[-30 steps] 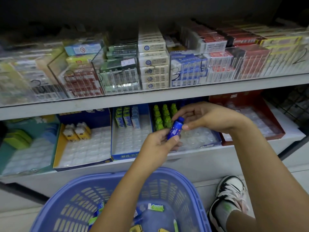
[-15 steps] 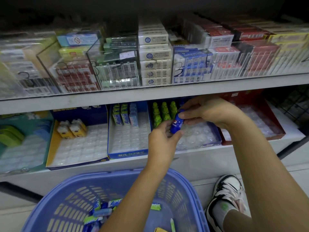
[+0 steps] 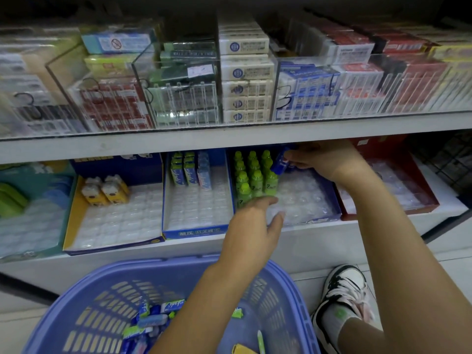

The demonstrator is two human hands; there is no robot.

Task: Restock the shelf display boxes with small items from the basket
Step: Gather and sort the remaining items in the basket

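Fingertips of the right hand [image 3: 324,159] pinch a small blue bottle [image 3: 281,163], held tilted at the back of a blue display box [image 3: 334,200] and just beside the rear rows of green bottles [image 3: 252,175] standing in it. The left hand [image 3: 255,221] holds nothing. Its fingers are loose and spread over the front of the same box, the tips near the closest green bottle, though whether they touch the clear plastic tray cannot be told.

Most of the tray's moulded pockets to the right of the green bottles are bare. One box to the left [image 3: 195,232] carries a short row of green and blue packs at its back, and a yellow-edged box [image 3: 70,213] beyond it holds two small yellow items. A red box [image 3: 431,198] sits to the right.

Below the lower shelf [image 3: 319,241], a blue plastic basket [image 3: 153,267] rests under the left forearm, with loose blue and green packets [image 3: 153,320] in its bottom. A black-and-white shoe [image 3: 342,290] shows on the floor beside it. The upper shelf [image 3: 229,141] is stacked with cartons behind clear panels.
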